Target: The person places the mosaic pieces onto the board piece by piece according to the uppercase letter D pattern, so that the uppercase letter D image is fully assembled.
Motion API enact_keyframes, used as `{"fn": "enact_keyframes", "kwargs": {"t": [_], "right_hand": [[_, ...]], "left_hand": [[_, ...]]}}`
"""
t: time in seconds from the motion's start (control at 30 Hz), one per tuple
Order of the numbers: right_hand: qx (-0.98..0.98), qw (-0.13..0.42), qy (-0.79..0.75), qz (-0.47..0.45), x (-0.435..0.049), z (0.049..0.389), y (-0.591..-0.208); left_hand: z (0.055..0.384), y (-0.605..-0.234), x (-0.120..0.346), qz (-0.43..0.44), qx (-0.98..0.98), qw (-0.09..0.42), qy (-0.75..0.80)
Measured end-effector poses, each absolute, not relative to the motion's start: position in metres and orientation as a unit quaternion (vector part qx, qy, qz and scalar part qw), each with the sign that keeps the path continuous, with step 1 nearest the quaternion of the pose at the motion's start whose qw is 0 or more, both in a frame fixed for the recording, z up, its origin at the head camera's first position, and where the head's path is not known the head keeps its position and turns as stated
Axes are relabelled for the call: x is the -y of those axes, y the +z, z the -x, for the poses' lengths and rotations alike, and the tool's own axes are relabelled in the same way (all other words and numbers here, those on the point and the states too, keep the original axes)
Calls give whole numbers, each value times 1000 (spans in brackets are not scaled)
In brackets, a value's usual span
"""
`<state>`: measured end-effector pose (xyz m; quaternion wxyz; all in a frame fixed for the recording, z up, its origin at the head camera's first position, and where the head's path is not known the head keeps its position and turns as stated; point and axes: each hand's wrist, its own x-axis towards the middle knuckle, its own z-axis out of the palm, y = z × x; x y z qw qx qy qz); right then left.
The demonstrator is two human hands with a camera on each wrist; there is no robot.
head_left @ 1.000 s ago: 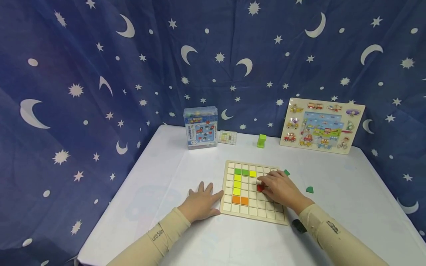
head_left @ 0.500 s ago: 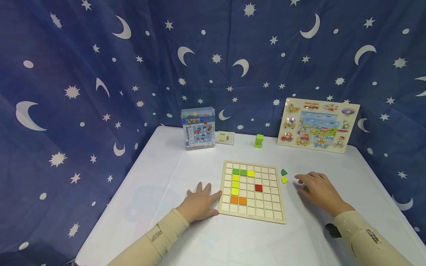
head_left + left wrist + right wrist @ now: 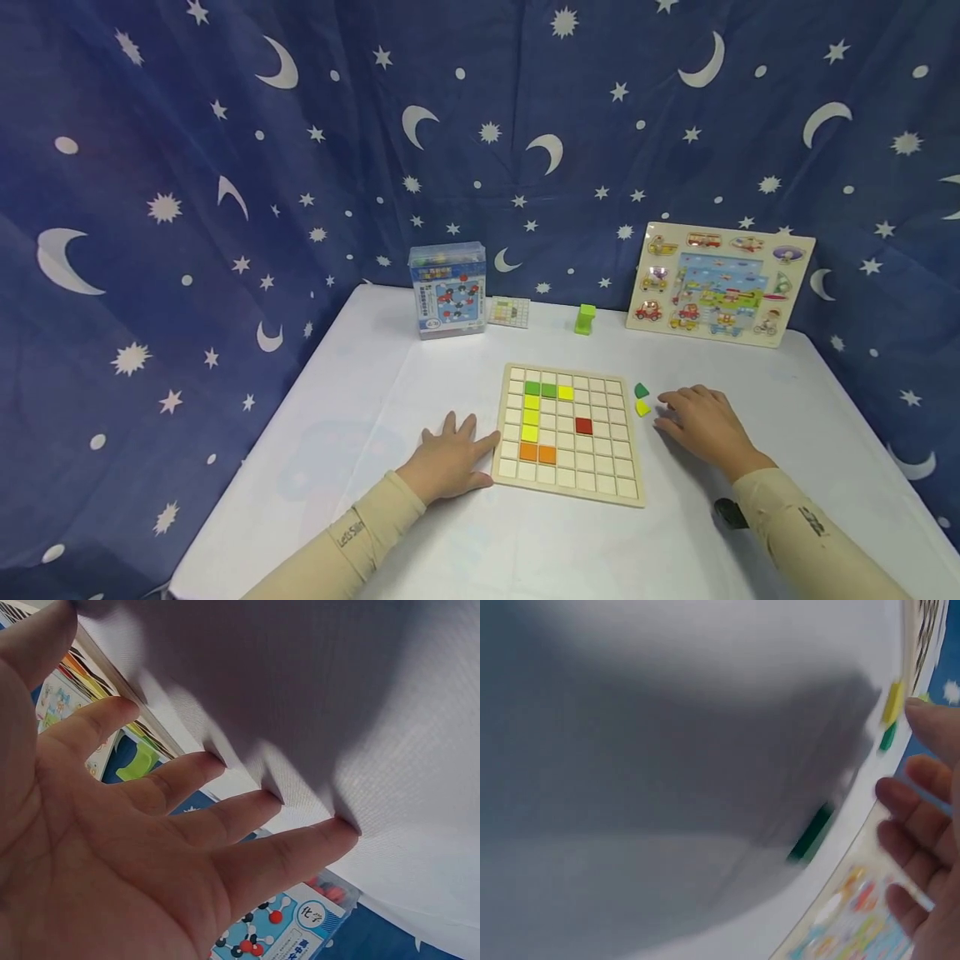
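R hand (image 3: pixel 701 425) has left the grid board (image 3: pixel 567 433) & now hovers frame right, fingers loose, holding nothing, near yellow piece (image 3: pixel 642 407) & green piece (image 3: pixel 641 390). Red tile (image 3: pixel 583 426) sits placed mid-board. L hand (image 3: pixel 450 458) flat on worktop (image 3: pixel 360 433), steadying board.

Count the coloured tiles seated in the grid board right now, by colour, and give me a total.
Tiles seated in the grid board:
Green tiles: 2
Yellow tiles: 4 (three in the column, one beside the greens)
Orange tiles: 2
Red tile: 1
Total: 9
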<state>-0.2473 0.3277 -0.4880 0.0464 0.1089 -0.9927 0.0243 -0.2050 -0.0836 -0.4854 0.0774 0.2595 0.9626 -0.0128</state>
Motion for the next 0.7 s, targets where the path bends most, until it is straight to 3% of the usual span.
{"fn": "enact_keyframes", "kwargs": {"t": [0.3, 0.7], "right_hand": [[992, 33, 8, -118, -300, 261, -487], [991, 22, 18, -132, -304, 258, -490]], "left_hand": [[204, -484, 82, -262, -962, 80, -8], [203, -484, 85, -264, -962, 69, -15]]}}
